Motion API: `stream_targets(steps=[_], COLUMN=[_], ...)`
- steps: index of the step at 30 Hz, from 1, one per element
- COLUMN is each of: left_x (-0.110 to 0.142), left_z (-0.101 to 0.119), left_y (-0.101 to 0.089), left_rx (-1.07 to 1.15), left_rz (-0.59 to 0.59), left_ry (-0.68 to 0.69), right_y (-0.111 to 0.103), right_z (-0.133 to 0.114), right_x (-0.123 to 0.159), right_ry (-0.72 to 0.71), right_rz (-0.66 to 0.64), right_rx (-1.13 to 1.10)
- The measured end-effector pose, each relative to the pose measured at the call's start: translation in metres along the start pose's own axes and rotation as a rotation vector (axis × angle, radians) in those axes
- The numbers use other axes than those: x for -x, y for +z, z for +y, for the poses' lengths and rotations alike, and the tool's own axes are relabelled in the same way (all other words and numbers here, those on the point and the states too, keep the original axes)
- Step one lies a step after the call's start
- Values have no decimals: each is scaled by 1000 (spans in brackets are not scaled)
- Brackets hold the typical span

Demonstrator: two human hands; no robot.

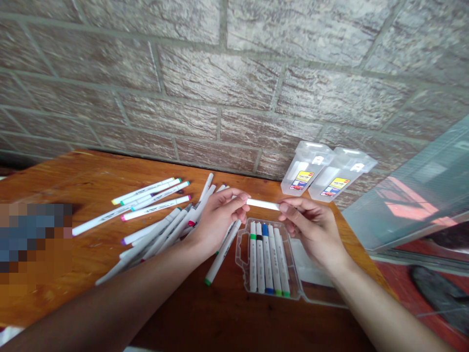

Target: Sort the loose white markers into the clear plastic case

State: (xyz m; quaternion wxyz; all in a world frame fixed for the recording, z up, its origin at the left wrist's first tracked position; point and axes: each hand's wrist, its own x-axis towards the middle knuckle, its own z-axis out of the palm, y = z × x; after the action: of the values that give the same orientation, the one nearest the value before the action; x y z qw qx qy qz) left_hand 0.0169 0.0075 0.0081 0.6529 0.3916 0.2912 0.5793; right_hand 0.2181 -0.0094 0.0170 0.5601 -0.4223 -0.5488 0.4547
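White marker (263,204), ends hidden by fingers (240,199), pixelated patch (34,239) at left, forearms (146,281) cut off below

Our left hand (222,212) and right hand (315,225) facing each other, fingertips (242,197) pinched, bare forearms (146,288) angled inward from below

The single head-worn view looks forward and down from above and behind the bare fingers (293,214), close in, with them just below its middle. It faces the grey-brown stone-block wall (220,88) beyond them, taking in the varnished orange-brown wooden table (95,176) beneath.
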Motion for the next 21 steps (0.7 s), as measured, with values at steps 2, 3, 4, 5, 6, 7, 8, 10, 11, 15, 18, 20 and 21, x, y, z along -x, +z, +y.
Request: stream_targets(steps=[2, 3, 4, 5, 6, 7, 8, 10, 11, 15, 18, 20, 21], left_x=[-1, -1, -1, -1, -1, -1, -1, -1, -1, 0, -1, -1, -1], left_z=[-1, -1, -1, -1, -1, -1, -1, 0, 0, 0, 0, 1, 1], left_y=[-1, -1, -2, -2, -2, -2, -2, -2, -2, -2, -2, -2, -1], left_rx=[30, 47, 63, 77, 88, 96, 100, 103, 105, 107, 102, 103, 106], left_rz=[3, 6, 11, 18, 28, 39, 50, 65, 68, 76, 75, 75, 76], left_ry=[-13, -23, -34, -42, -51, -58, -64, -70, -72, -76, -72, -73, -74], right_y=[0, 0, 0, 0, 0, 0, 0, 0, 0, 1, 3, 3, 3], right_z=[-1, -1, -1, -2, -2, -2, -2, -2, -3, -6, -9, -10, -10], right_x=[0, 0, 1, 1, 1, 1, 1, 1, 1, 2, 1, 1, 1], right_ry=[-7, -10, -12, -14, -16, -19, -22, -27, -23, 17, 54, 71, 77], right_rz=[7, 11, 15, 18, 20, 21, 18, 14, 13, 32, 48, 50, 50], right_rx=[-18, -27, -36, -47, -58, -68, -74, -83, -86, -122, -161, -182, -190])
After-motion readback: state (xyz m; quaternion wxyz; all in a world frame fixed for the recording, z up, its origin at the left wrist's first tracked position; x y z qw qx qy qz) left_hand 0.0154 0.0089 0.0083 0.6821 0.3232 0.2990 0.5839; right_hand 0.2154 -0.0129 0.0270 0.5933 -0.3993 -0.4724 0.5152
